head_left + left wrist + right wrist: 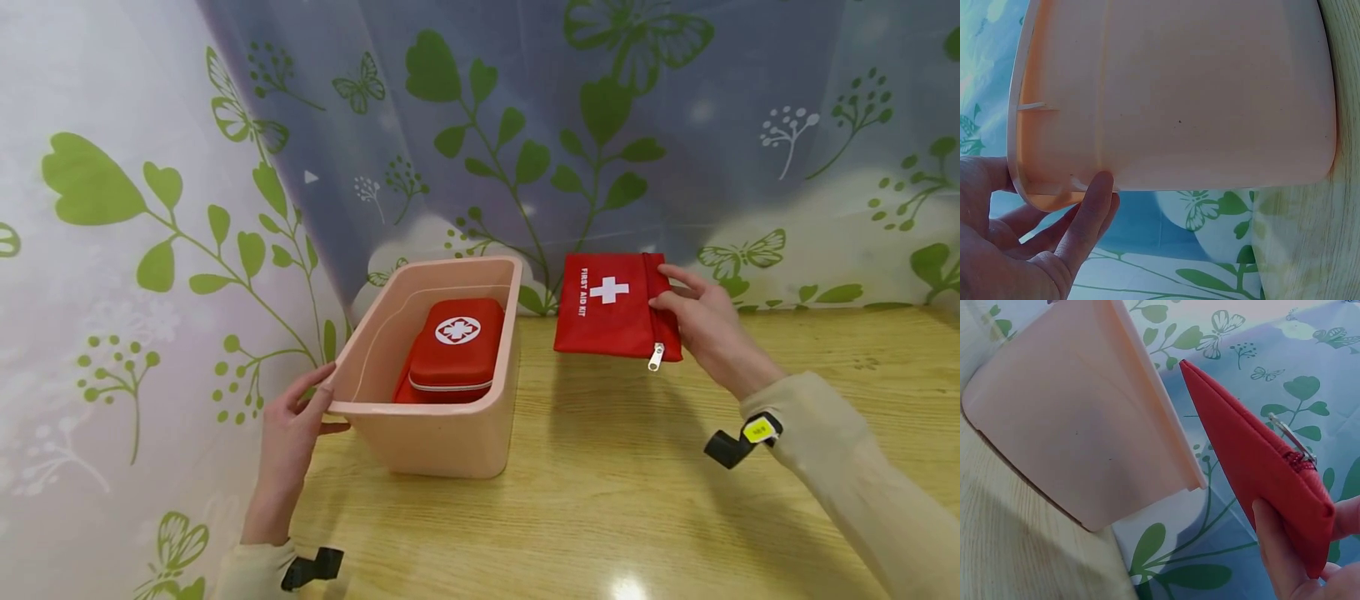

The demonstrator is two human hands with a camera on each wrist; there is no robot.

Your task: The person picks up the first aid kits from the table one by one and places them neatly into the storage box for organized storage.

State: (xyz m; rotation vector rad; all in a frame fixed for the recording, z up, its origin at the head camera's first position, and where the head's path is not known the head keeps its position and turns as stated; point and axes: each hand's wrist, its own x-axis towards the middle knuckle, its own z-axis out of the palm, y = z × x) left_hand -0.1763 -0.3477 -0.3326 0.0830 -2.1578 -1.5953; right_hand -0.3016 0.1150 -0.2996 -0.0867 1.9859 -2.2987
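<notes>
A pale pink plastic bin (442, 437) stands on the wooden table, its mouth facing up. Inside it lies a red zipped first aid case (459, 358) with a white cross emblem, on top of another red item (403, 390) that is mostly hidden. My left hand (294, 425) grips the bin's rim at the near left corner, fingers and thumb around the edge in the left wrist view. To the right of the bin, my right hand (705, 321) pinches a flat red first aid pouch (611, 312) by its right edge, holding it above the table. Its zipper pull (656, 357) hangs at the lower corner.
A patterned cloth (480, 150) with green leaves and butterflies hangs behind the table and along the left side. The wooden table (600, 483) extends in front of the bin and off to the right.
</notes>
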